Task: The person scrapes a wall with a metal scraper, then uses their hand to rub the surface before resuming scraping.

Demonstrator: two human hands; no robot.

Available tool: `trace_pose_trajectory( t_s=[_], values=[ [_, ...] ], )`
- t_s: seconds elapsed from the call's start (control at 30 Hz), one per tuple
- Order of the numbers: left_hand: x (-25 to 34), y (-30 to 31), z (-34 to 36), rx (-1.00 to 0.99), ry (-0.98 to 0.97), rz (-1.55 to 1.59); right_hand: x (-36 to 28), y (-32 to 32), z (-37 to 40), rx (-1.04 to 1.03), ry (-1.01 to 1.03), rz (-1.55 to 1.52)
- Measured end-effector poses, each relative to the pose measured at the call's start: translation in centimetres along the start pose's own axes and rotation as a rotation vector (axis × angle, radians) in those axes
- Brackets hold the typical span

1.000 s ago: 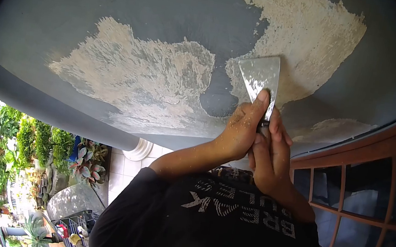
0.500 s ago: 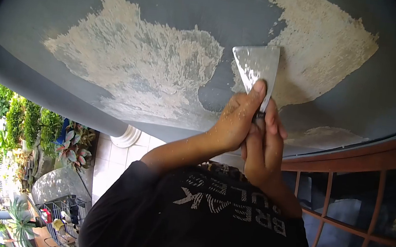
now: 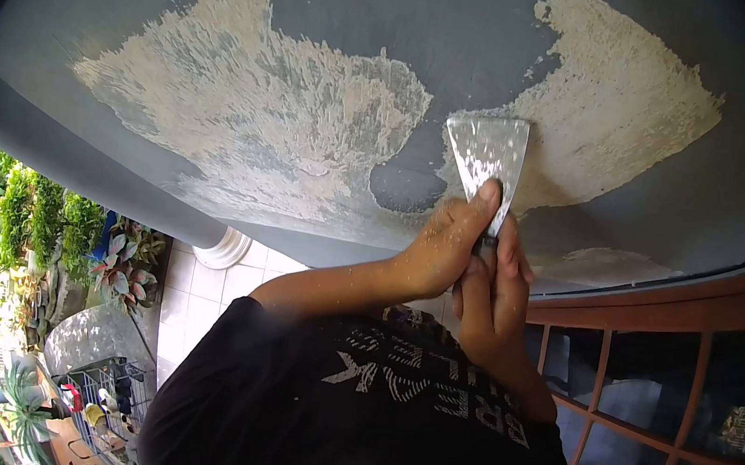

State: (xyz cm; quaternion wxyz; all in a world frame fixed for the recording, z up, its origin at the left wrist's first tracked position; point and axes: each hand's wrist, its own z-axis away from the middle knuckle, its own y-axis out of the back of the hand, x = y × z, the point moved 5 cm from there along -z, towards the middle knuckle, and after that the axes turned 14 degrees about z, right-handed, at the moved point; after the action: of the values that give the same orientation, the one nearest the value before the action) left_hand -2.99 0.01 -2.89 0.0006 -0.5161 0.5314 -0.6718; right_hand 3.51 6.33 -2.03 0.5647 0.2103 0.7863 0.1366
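Observation:
A scraper (image 3: 489, 146) with a wide metal blade points up at the grey painted surface (image 3: 402, 11). White residue marks the blade, and its edge lies at the lower left border of the right bare patch (image 3: 610, 104). My left hand (image 3: 442, 246) is closed around the scraper's neck, its thumb pressed on the base of the blade. Beside and below it, my right hand (image 3: 498, 296) wraps around the handle, which is mostly hidden by fingers. Pale flecks dot my left hand and forearm. Another rough bare patch (image 3: 267, 106) spreads to the left.
A wood-framed window (image 3: 641, 409) stands at the lower right. At the lower left are a white column end (image 3: 224, 249), floor tiles (image 3: 192, 303), green plants (image 3: 36, 216) and a metal rack (image 3: 111, 396) with items in it.
The scraper and both hands have moved down in the view. The blade's edge has shifted from within the right patch area to its lower left border. The view has shifted slightly.

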Motion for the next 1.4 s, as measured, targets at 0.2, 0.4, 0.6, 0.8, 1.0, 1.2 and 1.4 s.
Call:
trace_pose_trajectory(
  t_s=[0.2, 0.4, 0.6, 0.8, 1.0, 1.2, 1.4],
  values=[
    [-0.6, -0.2, -0.1, 0.005, -0.019, 0.066, -0.2, 0.1, 0.1, 0.001, -0.018, -0.026],
    [-1.5, 0.0, 0.4, 0.011, 0.048, 0.088, -0.6, 0.0, 0.8, -0.006, -0.092, -0.092],
    [-1.6, -0.5, 0.4, 0.005, 0.044, 0.181, -0.5, 0.2, 1.1, -0.004, -0.114, -0.126],
    [-2.8, 0.8, 0.1, 0.065, -0.003, 0.085, 0.8, -0.2, 1.3, 0.031, -0.068, -0.111],
    [-2.5, 0.5, 0.8, 0.039, 0.020, 0.046, 0.6, -0.4, 2.1, 0.032, -0.102, -0.202],
    [-0.8, 0.2, 0.2, 0.075, -0.011, 0.047, 0.6, -0.7, 0.4, 0.008, -0.059, -0.140],
    [-1.0, -0.1, 0.4, 0.027, 0.021, 0.085, -0.3, 0.0, 0.6, 0.022, -0.015, 0.017]
  ],
)
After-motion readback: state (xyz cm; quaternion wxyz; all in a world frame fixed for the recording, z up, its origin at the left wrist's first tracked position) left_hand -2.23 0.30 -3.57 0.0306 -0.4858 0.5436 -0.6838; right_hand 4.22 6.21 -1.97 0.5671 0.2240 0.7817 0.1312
